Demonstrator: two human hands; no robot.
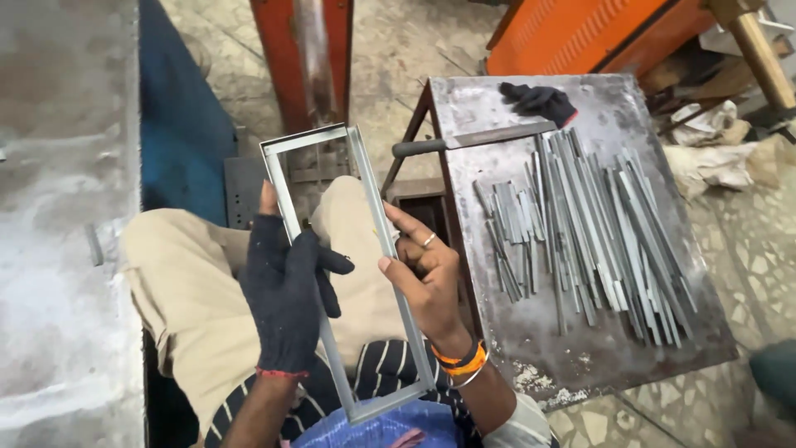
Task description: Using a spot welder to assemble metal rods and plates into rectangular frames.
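From my remote seat, nearest to the camera I see both hands gripping a long rectangular grey metal frame (352,265) held over the lap, its near end by the striped shirt and its far end tilted up and away toward the floor. My left hand (286,299), in a dark knitted glove with a red cuff, is clenched around the frame's left rail, thumb up along the bar. My bare right hand (427,278), wearing a ring and orange bangles, pinches the right rail with its fingers curled over the edge. Just right of that hand stands a worn grey steel tabletop (580,348). On it lies a spread pile of thin grey metal strips (580,232), roughly parallel. Beyond them, a flat metal file with a dark handle (473,141) lies crosswise, and a second dark glove (539,101) sits crumpled near the far edge. Farther back stands an orange machine casing (580,33).
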